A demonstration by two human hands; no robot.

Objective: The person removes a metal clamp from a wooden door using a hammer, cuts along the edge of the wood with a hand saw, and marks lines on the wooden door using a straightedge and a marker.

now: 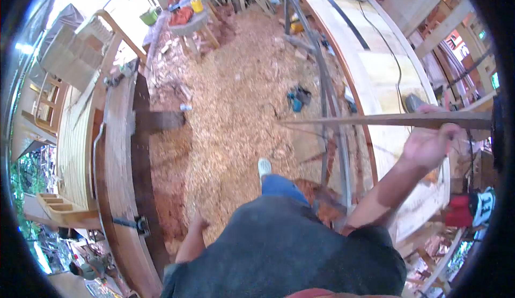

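My right hand (428, 146) is raised at the right, wrapped round a long thin wooden board (370, 120). The board stretches level from the right edge to the middle of the view, over a pale wooden panel (389, 94). My left hand (198, 224) hangs low at my side, above the floor and near the brown wooden beam (120, 153). It is small and blurred, so its fingers cannot be made out, and no thing shows in it.
Wood shavings (230, 105) cover the floor. A teal power tool (296, 100) with a cord lies there, beside long metal rails (326, 83). A stool (190, 27) bears a yellow cup (197, 5). A clamp (140, 225) grips the beam at left.
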